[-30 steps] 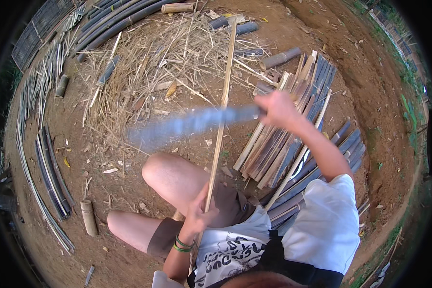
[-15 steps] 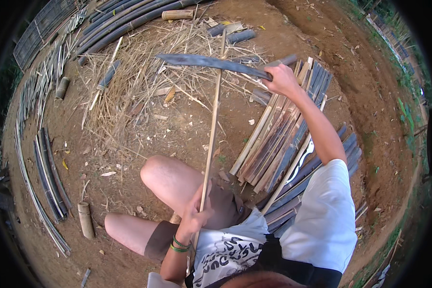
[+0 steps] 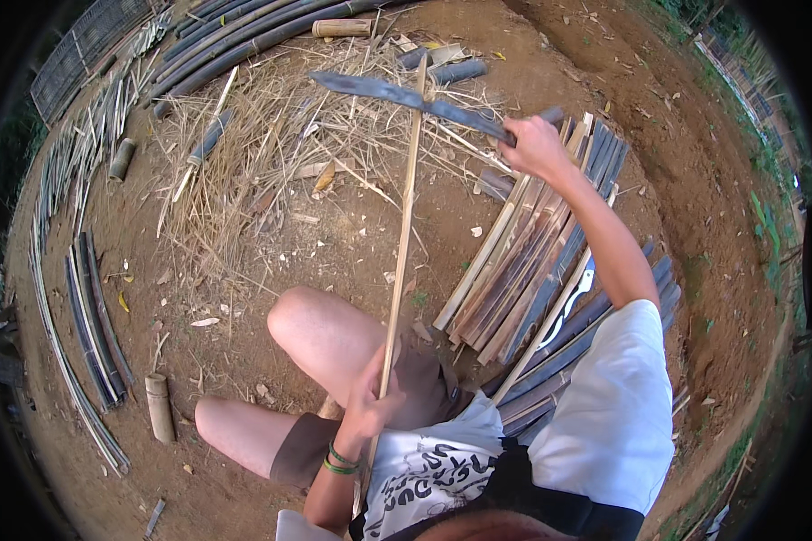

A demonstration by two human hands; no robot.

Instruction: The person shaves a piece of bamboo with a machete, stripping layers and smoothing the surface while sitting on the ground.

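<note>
Right hand [image 3: 537,149] curled round knife [image 3: 365,86], left hand [image 3: 368,408] round strip [image 3: 404,225].

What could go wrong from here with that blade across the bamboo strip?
1. The long, dark-grey metal blade in the right hand crosses the long, pale bamboo strip; a slip might send it toward the nearer bare knee.
2. The ungloved left hand grips the strip lower down, so a blade running along it could reach the fingers.
3. No prop shows at the strip's far end; it may twist or spring.
</note>
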